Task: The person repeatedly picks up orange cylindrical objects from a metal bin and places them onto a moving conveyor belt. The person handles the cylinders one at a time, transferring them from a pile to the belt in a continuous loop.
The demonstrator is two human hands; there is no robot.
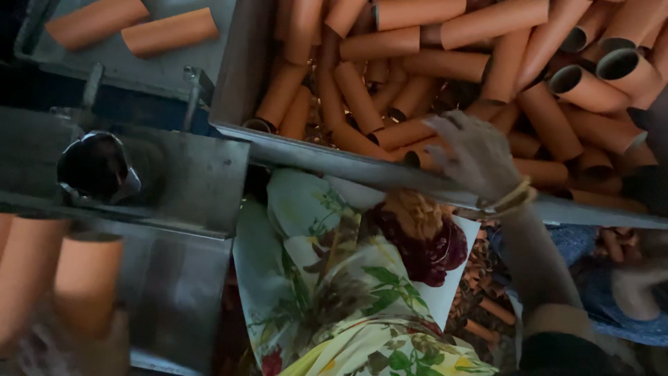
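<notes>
Head view: right hand [476,157], grip spread open, rests on orange tubes [390,104] at bin edge [327,159]; left hand's grip indiscernible.

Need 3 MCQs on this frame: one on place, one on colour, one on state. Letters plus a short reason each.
1. Where is the right hand?
A. on the tubes in the big metal bin
B. on the floral cloth
C. in the small tray at top left

2. What colour are the cardboard tubes?
A. white
B. orange
C. green

3. What state is the small tray at top left in?
A. heaped full
B. holds two tubes
C. covered by a lid

Answers:
1 A: its fingers spread over tubes just inside the metal bin's near rim.
2 B: all the tubes look orange.
3 B: two tubes lie on its bare floor.
</notes>
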